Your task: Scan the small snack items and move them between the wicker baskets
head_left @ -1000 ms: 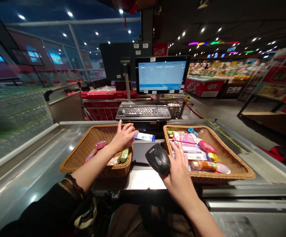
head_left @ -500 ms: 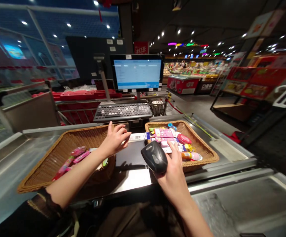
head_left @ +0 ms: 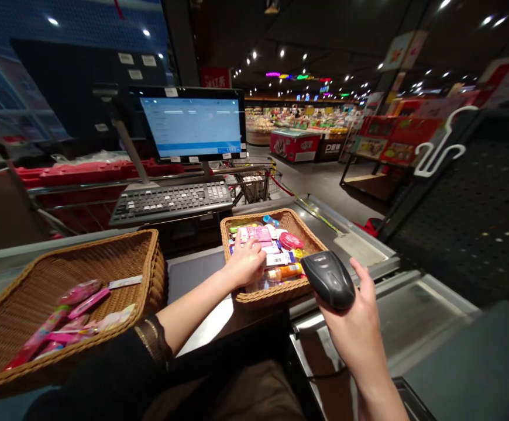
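My left hand [head_left: 248, 261] reaches into the right-hand wicker basket [head_left: 254, 297], fingers curled at the near end of a slim white box [head_left: 279, 259] with a barcode and a blue end. The thumb is hidden. Around it lie a pink box [head_left: 257, 234], a red oval pack [head_left: 290, 240], an orange tube [head_left: 284, 272] and a blue-capped item [head_left: 271, 221]. In my right hand [head_left: 354, 318] is a black handheld barcode scanner [head_left: 330, 280], raised beside the basket's right edge. My right index finger points away from it.
A larger wicker basket [head_left: 154, 263] at left holds pink packaged items [head_left: 79, 291]. Between the baskets lies a dark flat panel [head_left: 193, 275]. Behind stand a keyboard [head_left: 173, 197] and a lit monitor [head_left: 193, 126]. A white hook [head_left: 441, 149] hangs at right.
My left hand has carried the white box from between the baskets into the right-hand basket. My right hand has moved the scanner off that basket to the right. The view has turned right.
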Tool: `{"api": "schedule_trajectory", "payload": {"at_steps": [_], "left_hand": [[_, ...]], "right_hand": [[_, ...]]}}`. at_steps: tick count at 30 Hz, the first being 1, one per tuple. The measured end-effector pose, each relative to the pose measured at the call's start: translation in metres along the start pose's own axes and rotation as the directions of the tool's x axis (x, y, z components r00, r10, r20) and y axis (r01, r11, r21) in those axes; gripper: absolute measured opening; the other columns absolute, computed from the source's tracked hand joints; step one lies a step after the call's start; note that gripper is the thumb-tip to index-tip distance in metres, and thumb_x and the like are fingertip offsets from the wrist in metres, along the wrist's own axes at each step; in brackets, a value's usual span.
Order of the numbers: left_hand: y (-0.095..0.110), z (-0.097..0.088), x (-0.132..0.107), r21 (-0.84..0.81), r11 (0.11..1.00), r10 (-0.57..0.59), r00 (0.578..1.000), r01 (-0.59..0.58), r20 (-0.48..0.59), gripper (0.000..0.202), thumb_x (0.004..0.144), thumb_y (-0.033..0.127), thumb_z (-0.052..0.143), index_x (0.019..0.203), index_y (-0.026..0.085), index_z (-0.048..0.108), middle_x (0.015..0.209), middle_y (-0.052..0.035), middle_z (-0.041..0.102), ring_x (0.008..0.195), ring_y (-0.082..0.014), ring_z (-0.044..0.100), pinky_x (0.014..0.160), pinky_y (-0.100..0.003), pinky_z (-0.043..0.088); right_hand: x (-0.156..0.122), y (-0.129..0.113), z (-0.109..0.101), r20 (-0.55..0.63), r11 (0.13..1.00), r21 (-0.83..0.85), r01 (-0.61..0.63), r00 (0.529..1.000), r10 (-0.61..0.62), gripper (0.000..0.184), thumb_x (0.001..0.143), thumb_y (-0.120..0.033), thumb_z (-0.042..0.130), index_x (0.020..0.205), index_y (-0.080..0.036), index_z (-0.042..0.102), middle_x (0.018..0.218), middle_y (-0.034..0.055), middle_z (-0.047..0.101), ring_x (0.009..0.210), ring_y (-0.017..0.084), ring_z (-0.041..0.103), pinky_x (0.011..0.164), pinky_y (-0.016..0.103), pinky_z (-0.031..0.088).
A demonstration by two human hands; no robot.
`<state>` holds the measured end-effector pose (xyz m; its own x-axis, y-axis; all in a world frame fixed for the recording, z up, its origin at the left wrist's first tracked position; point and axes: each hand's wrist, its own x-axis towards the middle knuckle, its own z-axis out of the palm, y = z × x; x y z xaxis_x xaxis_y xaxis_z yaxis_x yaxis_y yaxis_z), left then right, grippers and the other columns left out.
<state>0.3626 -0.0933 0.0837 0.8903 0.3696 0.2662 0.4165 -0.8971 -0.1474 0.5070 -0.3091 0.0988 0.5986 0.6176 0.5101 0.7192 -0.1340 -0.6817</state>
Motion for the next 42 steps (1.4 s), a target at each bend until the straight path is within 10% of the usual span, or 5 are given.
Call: {"api": "schedule_trajectory", "payload": {"at_steps": [9, 14, 19, 26, 42], "left_hand": [[0.003, -0.006, -0.009, -0.012, 0.999, -0.05, 0.999, 0.049, -0.02, 0.017, 0.089, 0.028, 0.06, 0.099, 0.018, 0.069, 0.107, -0.0154, 0.067, 0.118, -0.0347, 0.054, 0.111, -0.074, 0.024], [-0.059, -0.031, -0.046, -0.065, 0.967, -0.255, 0.954, 0.248, -0.155, 0.022, 0.096, 0.034, 0.052, 0.105, 0.021, 0.067, 0.111, -0.011, 0.067, 0.121, -0.0304, 0.052, 0.113, -0.07, 0.023], [-0.166, -0.068, -0.136, 0.042, 0.76, -0.644, 0.76, 0.649, -0.087, 0.027, 0.095, 0.036, 0.051, 0.098, 0.019, 0.072, 0.107, -0.0108, 0.07, 0.115, -0.0295, 0.057, 0.108, -0.053, 0.039], [-0.232, -0.049, -0.229, 0.315, 0.659, -0.72, 0.45, 0.683, 0.528, 0.014, 0.074, 0.021, 0.071, 0.087, 0.017, 0.076, 0.099, -0.0142, 0.076, 0.094, -0.0308, 0.07, 0.081, -0.038, 0.054], [-0.236, 0.042, -0.263, 0.219, 0.737, -0.634, 0.541, 0.639, 0.553, 0.034, 0.081, 0.01, 0.062, 0.113, 0.019, 0.07, 0.132, -0.0168, 0.064, 0.125, -0.0316, 0.053, 0.104, -0.049, 0.04]], "right_hand": [[0.0, -0.004, 0.006, 0.028, 1.0, 0.014, 0.023, 0.999, -0.023, 0.028, 0.083, -0.031, 0.064, 0.106, -0.014, 0.068, 0.155, 0.019, 0.035, 0.142, 0.038, 0.04, 0.117, 0.059, 0.031], [-0.002, -0.015, 0.013, 0.071, 0.996, 0.011, 0.092, 0.993, -0.093, 0.03, 0.086, -0.037, 0.061, 0.105, -0.015, 0.068, 0.155, 0.0188, 0.036, 0.14, 0.039, 0.043, 0.116, 0.059, 0.033], [-0.01, -0.024, 0.032, 0.17, 0.974, 0.066, 0.218, 0.959, -0.227, 0.029, 0.087, -0.037, 0.061, 0.106, -0.016, 0.067, 0.156, 0.017, 0.036, 0.14, 0.038, 0.043, 0.116, 0.057, 0.034], [-0.016, -0.041, 0.066, 0.22, 0.906, 0.141, 0.4, 0.879, -0.423, 0.032, 0.089, -0.04, 0.056, 0.11, -0.019, 0.066, 0.156, 0.0146, 0.037, 0.144, 0.041, 0.036, 0.118, 0.06, 0.029], [-0.027, -0.067, 0.114, 0.419, 0.772, 0.162, 0.614, 0.666, -0.617, 0.038, 0.089, -0.03, 0.055, 0.125, -0.02, 0.056, 0.161, 0.015, 0.029, 0.145, 0.042, 0.035, 0.108, 0.059, 0.043]]}}
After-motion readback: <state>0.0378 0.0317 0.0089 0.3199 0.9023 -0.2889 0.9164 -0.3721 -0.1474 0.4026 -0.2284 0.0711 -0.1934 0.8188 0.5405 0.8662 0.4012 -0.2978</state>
